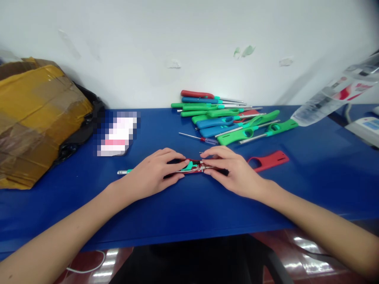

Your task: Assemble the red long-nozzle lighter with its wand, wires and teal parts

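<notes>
An opened red long-nosed lighter (194, 170) lies on the blue table with its teal trigger and thin wires exposed. My left hand (155, 169) is closed around its left part, thumb and fingers at either edge; the metal nozzle tip (122, 172) sticks out beyond that hand. My right hand (232, 169) pinches at the inner parts near the wires; what exactly lies between its fingertips is too small to make out. Just right of it rests a separate red handle cover (272, 161). A screwdriver (207, 140) with a purple and red handle lies behind the hands.
Several green, blue and red lighters (225, 118) are piled at the back by the wall. A clear bottle (331, 96) lies tilted at the right, near a white device (365, 128). On the left are a taped carton (38, 126) and a blurred-out phone (118, 134).
</notes>
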The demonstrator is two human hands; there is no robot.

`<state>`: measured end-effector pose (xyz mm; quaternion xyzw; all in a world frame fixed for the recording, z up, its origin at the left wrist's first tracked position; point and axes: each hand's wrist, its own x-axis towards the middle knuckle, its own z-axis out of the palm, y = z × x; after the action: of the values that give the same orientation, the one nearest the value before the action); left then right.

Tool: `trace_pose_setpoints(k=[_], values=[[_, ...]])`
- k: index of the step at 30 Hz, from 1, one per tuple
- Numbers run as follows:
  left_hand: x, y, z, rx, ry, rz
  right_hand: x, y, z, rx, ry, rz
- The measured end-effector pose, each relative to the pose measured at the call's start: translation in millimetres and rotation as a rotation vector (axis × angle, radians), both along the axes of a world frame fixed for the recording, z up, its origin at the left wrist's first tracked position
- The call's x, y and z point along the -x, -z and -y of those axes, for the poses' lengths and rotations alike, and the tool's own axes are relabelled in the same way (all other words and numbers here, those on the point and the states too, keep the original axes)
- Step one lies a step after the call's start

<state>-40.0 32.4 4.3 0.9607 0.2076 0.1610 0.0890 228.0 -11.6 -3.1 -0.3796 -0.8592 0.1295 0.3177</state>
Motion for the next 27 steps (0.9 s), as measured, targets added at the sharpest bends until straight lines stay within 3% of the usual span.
trace_pose_setpoints(k=[12, 20, 27], values=[[-0.7, 3.1, 0.6, -0.025, -0.012, 0.027, 0.0, 0.2, -1.5, 0.006, 0.034, 0.028], [-4.1, 3.7, 2.9, 0.084, -0.107, 0.068, -0.8, -0.2, -0.4, 0.007, 0.025, 0.023], [-4.6, 6.6, 3.9, -0.003, -0.062, 0.092, 0.0, -1.2, -0.6, -0.026, 0.023, 0.024]])
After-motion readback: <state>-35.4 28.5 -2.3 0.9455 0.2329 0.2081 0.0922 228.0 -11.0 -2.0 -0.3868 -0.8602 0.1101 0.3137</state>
